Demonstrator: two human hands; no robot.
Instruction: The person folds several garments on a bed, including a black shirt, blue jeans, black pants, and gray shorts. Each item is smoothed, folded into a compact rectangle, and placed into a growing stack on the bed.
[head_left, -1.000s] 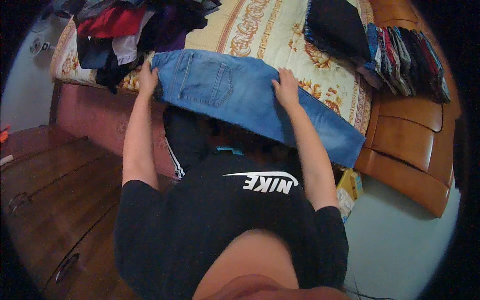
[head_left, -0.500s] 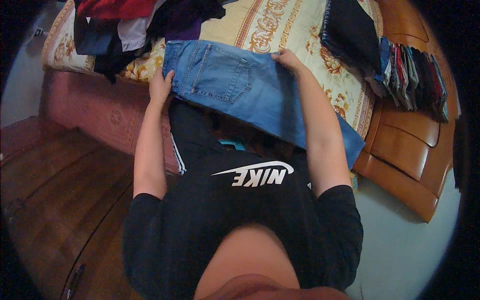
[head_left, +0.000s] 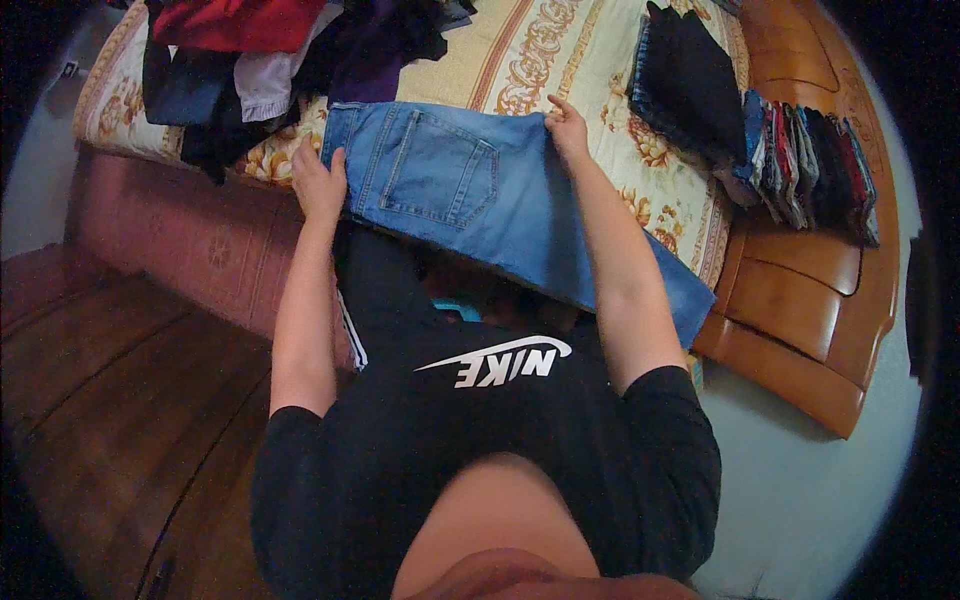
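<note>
Judging by the smoothed denim, at the straightening step with the blue jeans (head_left: 535, 180), folded lengthwise, back pocket (head_left: 440, 170) up. Calls next, seemingly, for a firm hold on the waistband (head_left: 341, 135) and an even pull before doubling the leg over. Lie mid-frame across the near edge of the floral bedspread (head_left: 470, 70), waistband at left of centre, leg slanting toward lower right. Just beside the waistband, with the left hand (head_left: 322, 182) open, fingers spread and thumb at the denim's edge. At the upper edge, above centre, with the right hand (head_left: 567, 132) against the fabric, one finger pointing up; impossible to tell whether pinching. Well apart from the row of folded clothes (head_left: 815, 170) at upper right.
</note>
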